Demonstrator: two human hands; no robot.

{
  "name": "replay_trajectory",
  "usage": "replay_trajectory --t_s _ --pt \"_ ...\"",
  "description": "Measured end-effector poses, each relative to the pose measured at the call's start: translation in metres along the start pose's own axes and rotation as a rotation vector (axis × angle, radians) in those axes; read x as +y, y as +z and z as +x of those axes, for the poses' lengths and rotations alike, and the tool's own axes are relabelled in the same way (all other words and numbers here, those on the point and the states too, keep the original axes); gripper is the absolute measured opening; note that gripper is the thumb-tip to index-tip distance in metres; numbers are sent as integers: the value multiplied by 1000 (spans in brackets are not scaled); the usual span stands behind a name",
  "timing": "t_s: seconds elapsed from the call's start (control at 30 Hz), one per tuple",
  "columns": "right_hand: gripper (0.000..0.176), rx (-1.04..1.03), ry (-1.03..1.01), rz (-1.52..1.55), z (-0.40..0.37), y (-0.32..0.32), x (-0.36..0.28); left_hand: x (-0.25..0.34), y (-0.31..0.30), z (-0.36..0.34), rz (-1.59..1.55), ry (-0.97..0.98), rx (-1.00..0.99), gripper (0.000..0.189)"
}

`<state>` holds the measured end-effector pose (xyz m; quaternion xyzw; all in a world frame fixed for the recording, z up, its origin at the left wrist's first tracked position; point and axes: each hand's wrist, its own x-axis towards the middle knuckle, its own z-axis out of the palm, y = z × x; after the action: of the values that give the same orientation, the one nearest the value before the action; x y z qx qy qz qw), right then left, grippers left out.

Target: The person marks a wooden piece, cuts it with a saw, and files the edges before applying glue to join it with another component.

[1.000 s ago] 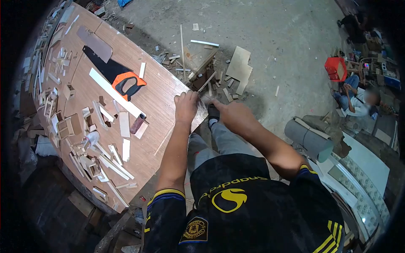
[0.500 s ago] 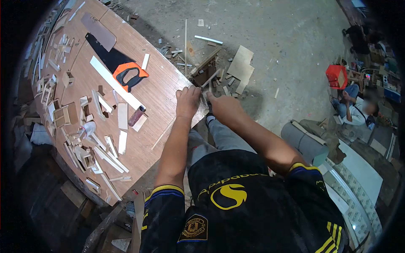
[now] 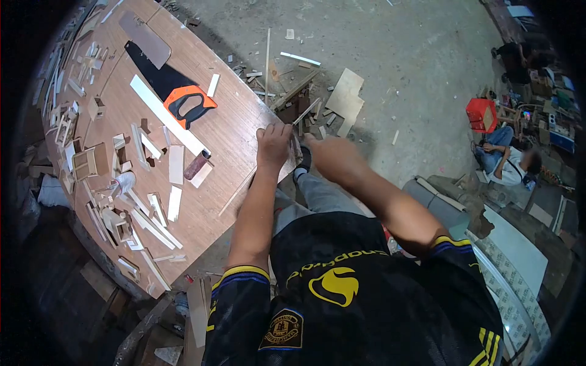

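From where I stand, in the head view, the left hand [image 3: 273, 146] rests at the near corner of the wood-grain table [image 3: 226, 137], its fingers curled down beside the end of a thin wooden strip [image 3: 307, 111] that juts out past the edge; I can't tell how firmly they grip it. The right hand [image 3: 337, 161] is blurred just beside that corner, fingers bent, and I can't make out what they hold. An orange-handled saw [image 3: 188, 105] lies on the tabletop next to 1 long white strip [image 3: 163, 111]. Near that strip's end is a dark red cylinder [image 3: 196, 165]. 1 other person [image 3: 510, 163] sits well apart.
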<state>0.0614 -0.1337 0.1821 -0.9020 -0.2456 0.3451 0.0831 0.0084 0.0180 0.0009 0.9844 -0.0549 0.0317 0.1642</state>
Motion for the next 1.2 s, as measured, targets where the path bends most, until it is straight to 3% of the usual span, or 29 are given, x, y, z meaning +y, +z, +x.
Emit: replay_trajectory --t_s 0.07,0.13,0.2,0.33,0.4,0.73,0.83,0.93,1.0,1.03,1.1,1.2 --pt "23 51 21 18 21 31 8 0 0 2 13 -9 19 20" --pt "23 96 40 45 21 19 1 -2 1 1 19 11 13 21" --pt "23 -10 0 18 6 0 4 -5 1 0 18 19 11 21" --pt "22 19 22 14 11 13 0 -2 2 1 38 31 54 19" --pt "40 28 100 24 35 28 -4 -5 -2 6 31 32 69 17" --pt "42 33 147 25 38 37 -2 -3 -3 5 6 2 -5 18" --pt "44 -2 4 -38 25 17 7 -7 -3 3 18 8 -31 23" --pt "47 -48 82 -51 22 21 3 3 -7 -5 12 4 -51 25" --pt "48 25 104 -17 37 36 1 1 -14 4 26 -8 -41 24" --pt "48 18 104 -14 32 37 1 3 -17 1 18 5 -75 24" --pt "24 45 56 10 26 29 6 4 -18 3 18 17 -101 24" --pt "28 50 41 -24 26 31 8 7 -11 -1 54 -1 -129 24"
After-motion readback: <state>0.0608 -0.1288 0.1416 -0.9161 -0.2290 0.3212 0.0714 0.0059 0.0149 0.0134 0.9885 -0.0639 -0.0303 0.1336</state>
